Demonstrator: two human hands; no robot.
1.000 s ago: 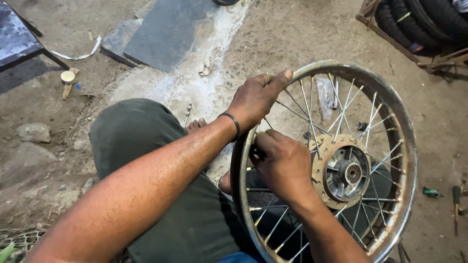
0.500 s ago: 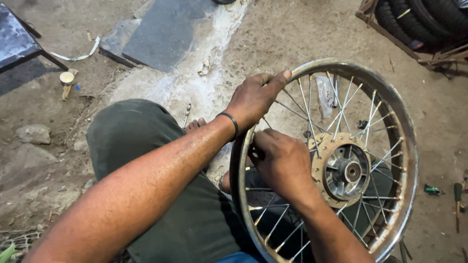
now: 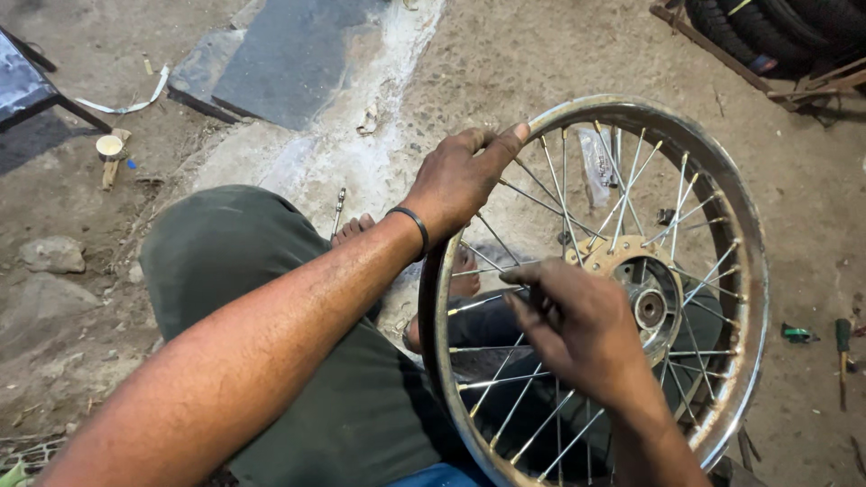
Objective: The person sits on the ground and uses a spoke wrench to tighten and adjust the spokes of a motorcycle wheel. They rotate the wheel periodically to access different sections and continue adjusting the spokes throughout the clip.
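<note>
Dim, warm, even light from above; soft shadows under the spoked wheel (image 3: 595, 298); mild glare on its rim; slightly blurred right hand (image 3: 577, 329); corners darkening

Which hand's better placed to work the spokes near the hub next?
Right, probably. The right hand already sits among the spokes beside the hub; the left hand grips the rim, steadying the wheel.

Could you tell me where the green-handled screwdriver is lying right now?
In the head view, the screwdriver lies on the dirt floor at far right, just outside the wheel rim.

clear plastic packet (image 3: 596, 168) on ground, behind wheel spokes (image 3: 577, 194)
</note>
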